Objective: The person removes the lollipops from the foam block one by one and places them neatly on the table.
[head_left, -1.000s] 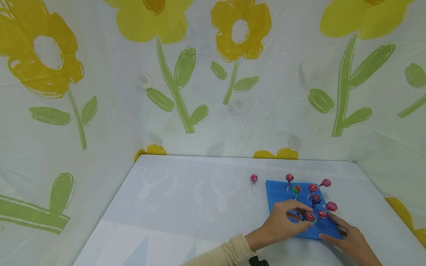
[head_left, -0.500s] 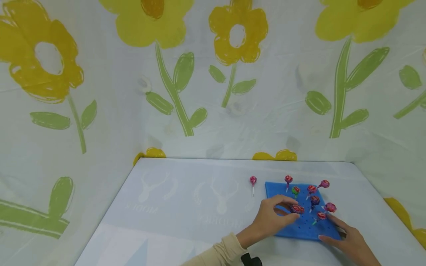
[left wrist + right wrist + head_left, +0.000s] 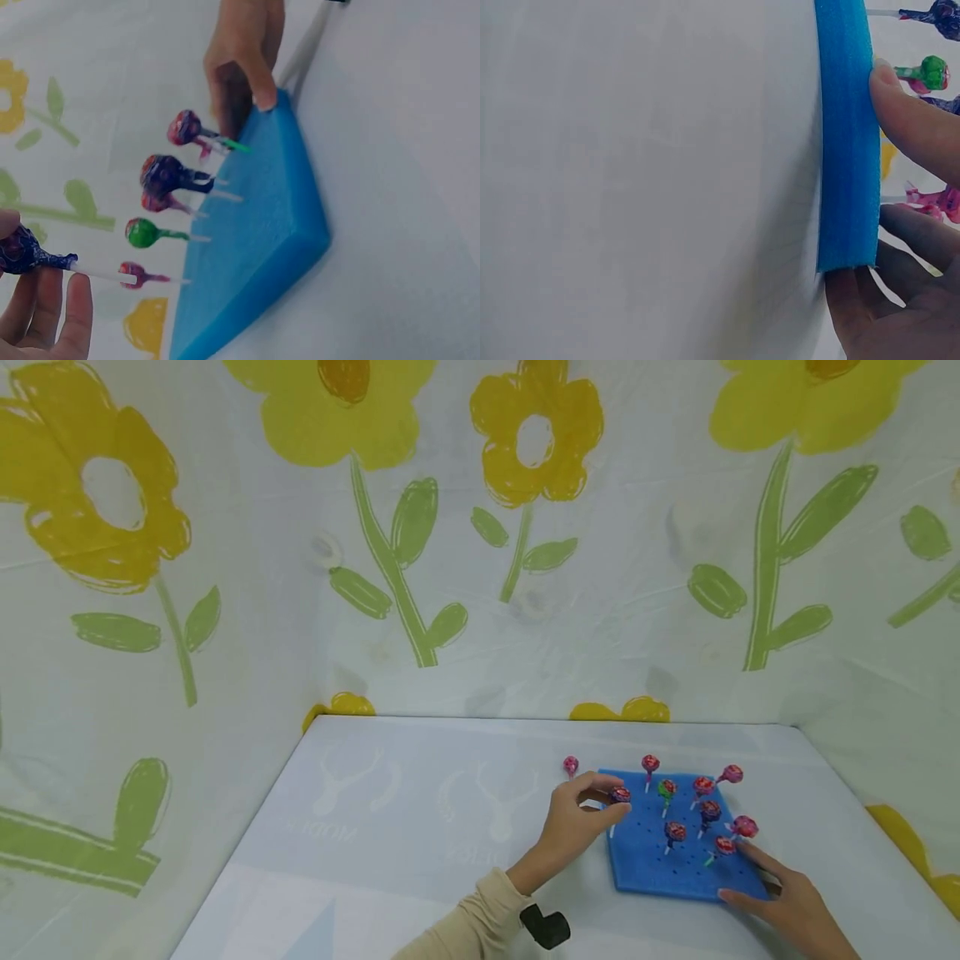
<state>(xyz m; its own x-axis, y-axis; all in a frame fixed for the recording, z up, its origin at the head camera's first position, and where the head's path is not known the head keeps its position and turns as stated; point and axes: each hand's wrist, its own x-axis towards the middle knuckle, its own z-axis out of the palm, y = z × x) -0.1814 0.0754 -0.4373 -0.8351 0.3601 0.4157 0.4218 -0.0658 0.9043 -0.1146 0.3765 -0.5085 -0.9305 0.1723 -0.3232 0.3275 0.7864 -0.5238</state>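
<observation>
Left hand [image 3: 567,829] has shifted left, pinching a partly hidden lollipop [image 3: 620,795]; right hand [image 3: 797,906] grips the blue block [image 3: 641,867].

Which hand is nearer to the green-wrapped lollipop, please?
Left: the left hand is left of the green-wrapped lollipop; the right hand is farther, gripping the blue foam board on the right.

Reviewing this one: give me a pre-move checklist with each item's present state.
1. Lollipop pinched by the left hand: ok.
2. Its stick clear of the fingers: ok, bare below the wrapper.
3. Blue board steadied: ok, right hand grips its near right corner.
4. Free holes in the board: ok, several show.
5. Stick tip lined up with a hole: cannot tell.
6. No lollipops left off the board: not ok, a pink lollipop remains on the table.
</observation>
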